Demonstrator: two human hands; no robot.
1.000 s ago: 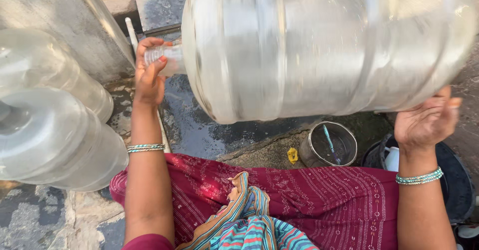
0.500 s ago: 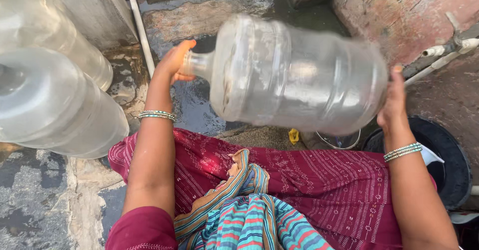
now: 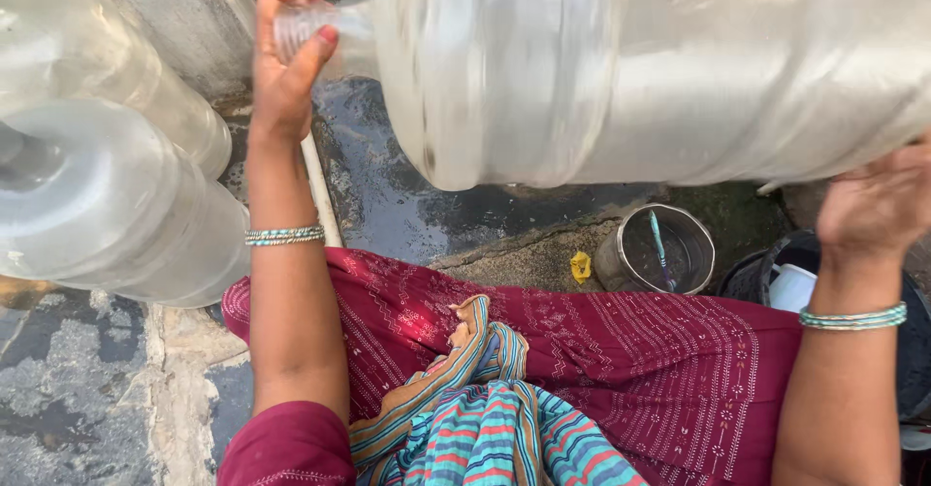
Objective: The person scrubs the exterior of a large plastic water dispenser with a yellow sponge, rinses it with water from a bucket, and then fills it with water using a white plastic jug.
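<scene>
While jug (image 3: 659,69) lies sideways, left hand (image 3: 286,59) grips neck (right hand (image 3: 878,205) cups base).

two clear jugs (image 3: 107,195) lying left | steel pot (image 3: 667,250) on wet ground | yellow scrap (image 3: 580,267)

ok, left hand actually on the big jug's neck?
Touching. The head view shows the left hand wrapped around the neck of the clear water jug, thumb pressed across it.
</scene>
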